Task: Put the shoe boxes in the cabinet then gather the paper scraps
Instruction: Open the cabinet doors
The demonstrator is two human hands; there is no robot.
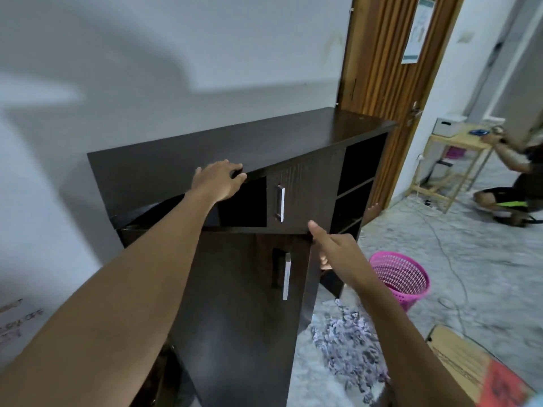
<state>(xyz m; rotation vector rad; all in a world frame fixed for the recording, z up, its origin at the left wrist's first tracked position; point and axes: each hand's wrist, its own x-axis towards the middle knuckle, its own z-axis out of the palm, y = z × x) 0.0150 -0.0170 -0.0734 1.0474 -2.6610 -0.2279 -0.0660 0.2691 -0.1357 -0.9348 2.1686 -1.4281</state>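
1. I read the left hand (pixel 219 179) at the front edge of the cabinet (pixel 264 136) top, left of centre. Its fingers curl over that edge and grip it.
2. The right hand (pixel 332 251) holds the free edge of the lower door (pixel 235 304). The thumb points up along the edge and the fingertips (pixel 323 262) wrap round behind it. The lower door stands swung out toward me, its metal handle (pixel 286 276) just left of the right hand.
3. The cabinet stands against the white wall, between both arms. Open compartments show dark below the left hand and at the far right end. I cannot tell what they contain.
4. A cardboard shoe box (pixel 458 362) lies on the floor at near right, under the right forearm and well apart from both hands.
5. The paper scraps (pixel 346 345) lie heaped on the floor, right of the lower door and below the right hand, touched by neither hand.
6. A pink basket (pixel 402 277) stands on the floor just beyond the scraps.
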